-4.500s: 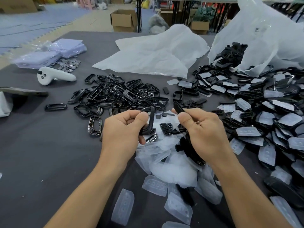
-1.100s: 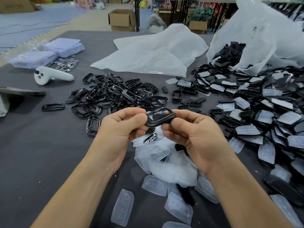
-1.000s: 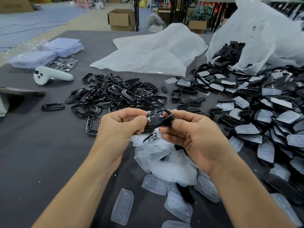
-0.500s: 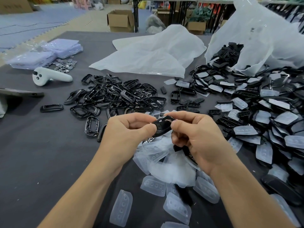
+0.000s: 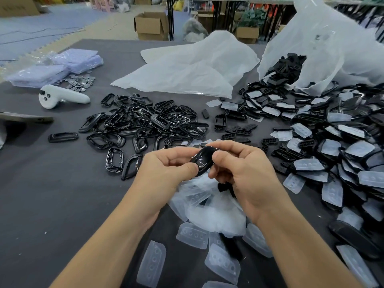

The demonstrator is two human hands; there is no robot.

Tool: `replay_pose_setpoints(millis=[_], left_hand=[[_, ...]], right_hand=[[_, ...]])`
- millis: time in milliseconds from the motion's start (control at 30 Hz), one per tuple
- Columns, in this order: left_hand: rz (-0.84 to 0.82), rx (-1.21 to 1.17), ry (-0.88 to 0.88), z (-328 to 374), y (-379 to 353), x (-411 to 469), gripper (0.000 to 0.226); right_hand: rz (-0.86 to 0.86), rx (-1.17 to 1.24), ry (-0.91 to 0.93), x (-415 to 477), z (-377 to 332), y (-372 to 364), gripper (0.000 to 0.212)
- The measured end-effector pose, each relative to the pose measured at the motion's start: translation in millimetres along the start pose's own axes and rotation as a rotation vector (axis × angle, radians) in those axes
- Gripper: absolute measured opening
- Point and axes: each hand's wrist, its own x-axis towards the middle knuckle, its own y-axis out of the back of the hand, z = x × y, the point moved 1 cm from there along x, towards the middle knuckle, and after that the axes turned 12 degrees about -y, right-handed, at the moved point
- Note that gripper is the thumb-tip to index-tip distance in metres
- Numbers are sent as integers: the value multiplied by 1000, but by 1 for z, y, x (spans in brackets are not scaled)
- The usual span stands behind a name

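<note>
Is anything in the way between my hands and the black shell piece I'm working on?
Nothing visible. The left hand and right hand both pinch the black shell directly, held above the clear plastic pieces.

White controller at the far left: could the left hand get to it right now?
Probably, once freed. The left hand pinches a black shell with the right hand; the controller lies uncovered on bare table, beside the black frames, not under them.

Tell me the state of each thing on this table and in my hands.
black shell: held off the table between both hands.
left hand: pinches the black shell.
right hand: pinches the black shell.
plastic bag: open, black parts spilling out.
white controller: lying flat, untouched.
</note>
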Motion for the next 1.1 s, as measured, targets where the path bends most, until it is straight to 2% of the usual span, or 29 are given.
replay_pose_setpoints(millis=[133,267,433,600,733,833,1000,1100], left_hand=[[63,91,-72,2,-1,-1,37],[128,170,-136,-1,-2,0,30],[47,209,-160,2,-2,-1,38],[35,445,-204,3,-2,-6,12],[35,595,-221,3,-2,-6,14],[128,714,-295,1,-4,-7,18],[428,819,-398,0,-7,-8,13],[436,1001,-626,-3,-8,-9,11]], right_hand=[[-63,-17,-3,-1,-2,2,29],[-25,-30,-8,1,-1,3,24],[-40,-43,-49,1,-3,6,25],[40,-193,57,1,0,7,20],[107,-345,158,4,3,5,19],[102,-402,202,2,5,1,19],[234,-272,216,0,10,-3,7],[107,-191,144,-1,15,-13,5]])
